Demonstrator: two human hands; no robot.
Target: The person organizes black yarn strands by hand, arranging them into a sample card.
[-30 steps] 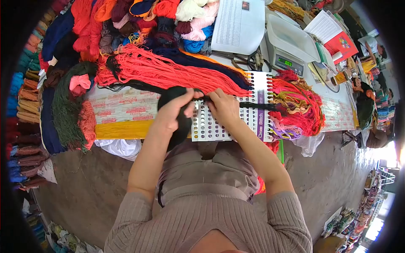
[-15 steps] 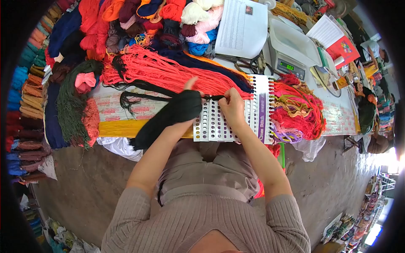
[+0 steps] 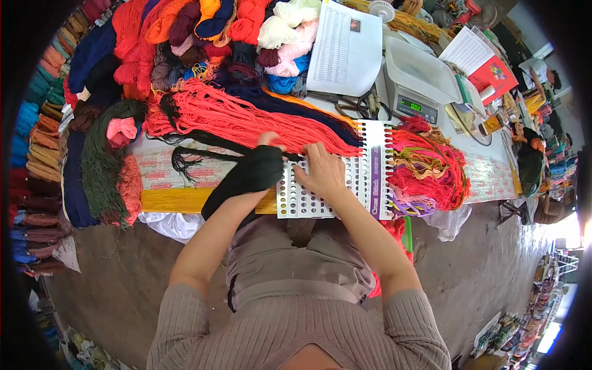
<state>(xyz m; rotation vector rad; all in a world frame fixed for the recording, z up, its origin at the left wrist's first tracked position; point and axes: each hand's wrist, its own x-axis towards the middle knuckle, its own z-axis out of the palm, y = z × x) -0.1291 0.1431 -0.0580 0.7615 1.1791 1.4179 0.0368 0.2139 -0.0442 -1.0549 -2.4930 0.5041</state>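
A thick black thread skein (image 3: 250, 179) drapes over my left hand (image 3: 270, 140) and wrist, with the fingers closed around its upper part and mostly hidden. A short black strand reaches from it to the fingertips of my right hand (image 3: 324, 172), whose fingers are bent at the strand's end, thumb somewhat lower. Beneath both hands lies a white card (image 3: 290, 206) with rows of punched holes. Beside it is a white strip with purple "Cross Stitch" lettering (image 3: 375, 179) and holes along both edges. Coral-red threads (image 3: 246, 117) stretch leftward from the strip.
Multicoloured threads (image 3: 428, 163) bunch right of the strip. Behind are a digital scale (image 3: 416, 105) with a plastic tub (image 3: 422, 65), scissors (image 3: 370, 105) and a printed sheet (image 3: 345, 49). Yarn skeins (image 3: 283, 31) pile at the back. Dark green yarn (image 3: 108, 154) hangs at left.
My right hand has shifted left toward my left hand, and its fingers have spread somewhat. The black strand between the hands looks shorter. The view has shifted slightly.
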